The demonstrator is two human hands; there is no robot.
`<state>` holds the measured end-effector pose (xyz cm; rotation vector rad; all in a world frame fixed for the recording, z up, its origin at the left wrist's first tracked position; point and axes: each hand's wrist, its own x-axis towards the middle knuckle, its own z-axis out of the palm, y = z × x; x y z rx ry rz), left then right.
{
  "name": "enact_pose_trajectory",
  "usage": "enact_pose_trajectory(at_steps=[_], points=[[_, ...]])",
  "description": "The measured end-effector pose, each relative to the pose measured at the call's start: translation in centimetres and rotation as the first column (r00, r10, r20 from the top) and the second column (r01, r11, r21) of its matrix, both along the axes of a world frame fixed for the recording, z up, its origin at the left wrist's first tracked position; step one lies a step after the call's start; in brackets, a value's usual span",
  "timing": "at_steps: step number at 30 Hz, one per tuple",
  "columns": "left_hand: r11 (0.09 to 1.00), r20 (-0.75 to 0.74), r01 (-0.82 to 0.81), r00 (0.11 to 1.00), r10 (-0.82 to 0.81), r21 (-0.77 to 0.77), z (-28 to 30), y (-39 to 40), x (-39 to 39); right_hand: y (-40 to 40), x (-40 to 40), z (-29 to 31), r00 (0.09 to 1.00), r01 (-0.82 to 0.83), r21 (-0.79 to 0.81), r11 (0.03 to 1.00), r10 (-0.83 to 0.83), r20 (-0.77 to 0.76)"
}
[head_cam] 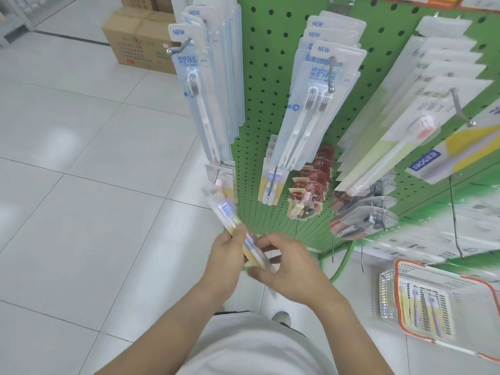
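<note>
Left hand grips the yellow toothbrush packs; right hand pinches their lower end; held this loosely, one could slip out, or its hole miss the peg hook.

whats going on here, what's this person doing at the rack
A person stands at a green pegboard hung with toothbrush packages. Both hands hold a small bunch of yellow-backed toothbrush packs: the left hand grips its side and the right hand pinches its lower end. The bunch is tilted, its top near similar hanging packs on a low hook. A basket at the lower right holds more such packs.
</note>
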<state>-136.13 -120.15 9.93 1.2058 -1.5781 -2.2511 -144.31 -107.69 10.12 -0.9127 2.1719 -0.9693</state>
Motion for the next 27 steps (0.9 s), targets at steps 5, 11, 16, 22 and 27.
enact_pose_trajectory(at_steps=[5, 11, 16, 22, 27], points=[[0.976, 0.004, 0.212, 0.977, -0.212, -0.053, -1.2, -2.0, 1.1, 0.7, -0.3, -0.2, 0.988, 0.131, -0.095, 0.987, -0.122, 0.096], [0.932, 0.020, 0.347, 0.938, -0.347, -0.105, -2.1, -3.5, 1.4, -0.6, -1.6, -0.1, 0.958, 0.284, -0.196, 0.938, -0.270, 0.099], [0.926, 0.086, 0.351, 0.936, -0.342, -0.136, -2.9, -3.5, 0.3, -2.6, -2.4, -1.6, 0.898, 0.415, -0.194, 0.889, -0.367, 0.242], [0.934, 0.123, 0.270, 0.961, -0.248, -0.232, -3.6, -4.0, 0.0, -4.3, -2.7, -2.4, 0.859, 0.458, -0.183, 0.870, -0.381, 0.341], [0.906, 0.159, 0.326, 0.943, -0.292, -0.270, -4.4, -4.7, -1.3, -4.7, -3.2, -3.2, 0.851, 0.485, -0.150, 0.862, -0.425, 0.309]])
